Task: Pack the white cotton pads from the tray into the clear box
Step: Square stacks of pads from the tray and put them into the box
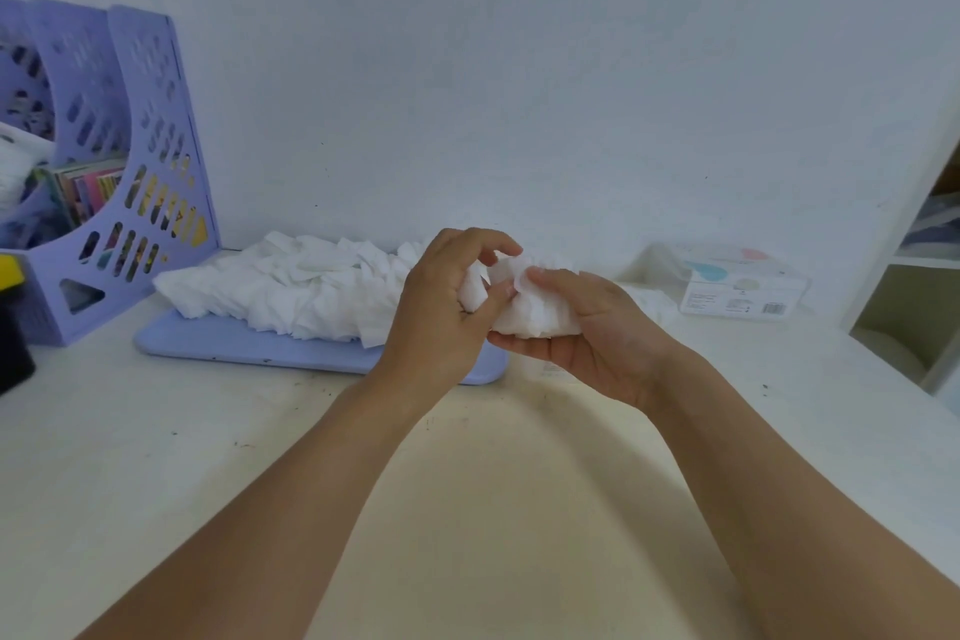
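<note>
A heap of white cotton pads [291, 288] lies across a lilac tray [234, 346] near the wall. Above the tray's right end both hands hold a bunch of pads [530, 309]. My right hand [587, 335] cradles the bunch from below with its thumb on top. My left hand [447, 307] pinches the bunch's left side with curled fingers. The clear box [727, 283], with a printed label, stands at the right by the wall. More white pads [649, 299] lie to the box's left, partly hidden by my right hand.
A lilac perforated file rack [119, 161] with books stands at the far left. A black and yellow object [13, 322] sits at the left edge. White shelving [914, 296] borders the table on the right. The near table is bare and cream-coloured.
</note>
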`<state>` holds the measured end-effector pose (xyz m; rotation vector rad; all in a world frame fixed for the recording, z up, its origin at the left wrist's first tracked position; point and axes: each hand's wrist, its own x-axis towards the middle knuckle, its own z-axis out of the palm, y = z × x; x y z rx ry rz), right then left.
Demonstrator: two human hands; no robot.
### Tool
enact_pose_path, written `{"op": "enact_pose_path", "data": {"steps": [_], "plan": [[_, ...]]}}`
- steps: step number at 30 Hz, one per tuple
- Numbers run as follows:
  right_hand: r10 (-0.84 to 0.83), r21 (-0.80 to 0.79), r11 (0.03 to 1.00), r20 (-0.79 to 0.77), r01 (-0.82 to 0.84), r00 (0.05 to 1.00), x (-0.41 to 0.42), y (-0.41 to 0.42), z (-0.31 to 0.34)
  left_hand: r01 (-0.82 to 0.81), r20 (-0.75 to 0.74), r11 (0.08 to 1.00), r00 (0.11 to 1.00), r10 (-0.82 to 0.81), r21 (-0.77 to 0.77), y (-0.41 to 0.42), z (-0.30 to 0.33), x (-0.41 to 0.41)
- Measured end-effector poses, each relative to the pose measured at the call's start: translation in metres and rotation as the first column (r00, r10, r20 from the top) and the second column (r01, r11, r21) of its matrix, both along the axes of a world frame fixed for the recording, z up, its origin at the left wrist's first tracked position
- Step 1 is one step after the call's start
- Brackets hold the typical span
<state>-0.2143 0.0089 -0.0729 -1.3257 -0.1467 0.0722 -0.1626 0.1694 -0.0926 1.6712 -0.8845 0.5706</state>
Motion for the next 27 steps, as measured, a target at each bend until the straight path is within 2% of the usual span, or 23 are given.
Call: {"op": "enact_pose_path", "data": {"steps": [11,14,18,23,27], "plan": [[-0.022,-0.075,0.997,0.060,0.027,0.998,-0.001,-0.003,-0.002,0.024,-0.101,0.999,0.994,-0.029,-0.047,-0.002,-0.002,-0.001],[-0.060,-0.063,0.996,0.088,0.066,0.994,0.001,-0.005,-0.003,0.051,-0.237,0.991,0.968,-0.080,-0.126,-0.002,0.000,-0.002],[-0.151,-0.075,0.984,0.137,0.162,0.979,0.004,-0.008,-0.003,0.104,-0.501,0.945,0.827,-0.255,-0.310,-0.005,0.008,-0.009],[-0.165,-0.141,0.973,0.139,0.185,0.976,0.009,-0.008,-0.007,0.045,-0.463,0.982,0.877,-0.127,-0.184,-0.006,0.003,-0.005],[-0.152,-0.112,0.980,0.112,0.164,0.982,0.007,-0.009,-0.006,0.059,-0.534,0.968,0.825,-0.185,-0.245,-0.005,0.006,-0.005]]}}
